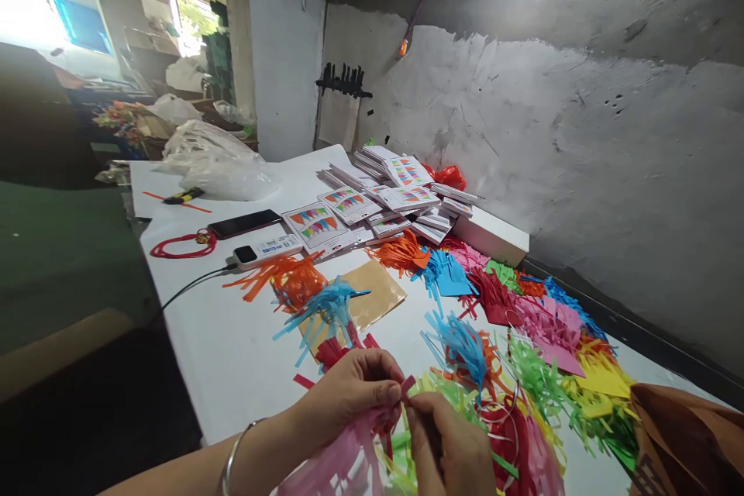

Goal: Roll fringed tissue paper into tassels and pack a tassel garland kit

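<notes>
Near the bottom centre, my left hand (356,386) pinches a dark pink paper strip (408,384), thumb and fingertips together. Close beside it, my right hand (445,442) has its fingertips pressed together at the same strip. Light pink fringed paper (340,459) hangs below my left hand. Blue tassels (328,305) and orange tassels (296,283) lie beyond the hands, partly over a brown paper sheet (377,293). To the right, another blue tassel (462,347) rests among green, red and yellow fringes.
Printed cards (317,226) are stacked near the wall beside a white box (493,235). At the left are a phone (244,223), a white cabled device (267,251), a red cord (183,246), a cutter (184,196) and plastic bags (215,159). A brown bag (689,434) sits lower right.
</notes>
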Motion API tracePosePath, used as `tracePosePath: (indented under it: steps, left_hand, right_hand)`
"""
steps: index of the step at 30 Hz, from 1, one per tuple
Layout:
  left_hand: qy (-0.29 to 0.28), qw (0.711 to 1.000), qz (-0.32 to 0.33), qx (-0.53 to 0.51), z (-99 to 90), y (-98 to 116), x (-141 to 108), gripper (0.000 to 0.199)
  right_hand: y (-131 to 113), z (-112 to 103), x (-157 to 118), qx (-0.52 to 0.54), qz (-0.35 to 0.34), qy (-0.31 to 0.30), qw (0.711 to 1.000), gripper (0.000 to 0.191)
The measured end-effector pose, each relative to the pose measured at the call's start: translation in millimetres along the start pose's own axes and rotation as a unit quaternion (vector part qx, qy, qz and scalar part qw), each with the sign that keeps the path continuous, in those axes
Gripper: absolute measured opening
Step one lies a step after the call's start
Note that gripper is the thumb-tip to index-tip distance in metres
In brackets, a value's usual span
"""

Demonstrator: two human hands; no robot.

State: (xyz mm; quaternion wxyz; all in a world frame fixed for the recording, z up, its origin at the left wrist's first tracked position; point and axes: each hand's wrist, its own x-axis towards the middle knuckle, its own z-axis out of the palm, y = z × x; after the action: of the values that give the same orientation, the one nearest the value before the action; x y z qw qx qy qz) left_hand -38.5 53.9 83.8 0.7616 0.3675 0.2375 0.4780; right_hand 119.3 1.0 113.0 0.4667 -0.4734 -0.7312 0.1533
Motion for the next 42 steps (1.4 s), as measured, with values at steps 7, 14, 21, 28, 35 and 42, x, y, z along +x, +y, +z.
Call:
tracePosePath:
  steps: [7, 14, 21, 28, 35, 42]
  left_hand:
    - [-0.015, 0.998, 0.005, 0.060, 5.6, 11.6, -8.2, 0.032]
    - [-0.061, 0.979, 0.077, 0.178, 14.1, 22.7, -18.2, 0.023]
    - [0.039, 0.940, 0.127, 0.313, 19.8, -0.3, -27.3, 0.010]
    - [-0.135, 0.907, 0.110, 0.384, 25.5, -50.7, -44.5, 0.024]
    - [-0.188, 0.693, 0.198, 0.667, -8.3, -18.5, 1.0, 0.018]
    - [-0.057, 0.673, 0.161, 0.719, -45.4, -0.8, 15.8, 0.009]
  right_hand:
    - [8.4, 3.5, 2.6, 0.190, 0.202, -0.072, 0.958, 0.042]
    - [13.0, 0.7, 6.2, 0.323, 0.235, -0.124, 0.908, 0.044]
    - [9.7, 4.7, 9.9, 0.114, 0.083, 0.010, 0.990, 0.027]
    - [10.4, -49.6, 28.0, 0.435, 0.140, 0.233, 0.859, 0.019]
    - [7.3, -82.4, 23.4, 0.412, 0.171, 0.212, 0.869, 0.031]
    - [10.5, -57.1, 9.7, 0.336, 0.260, 0.141, 0.894, 0.035]
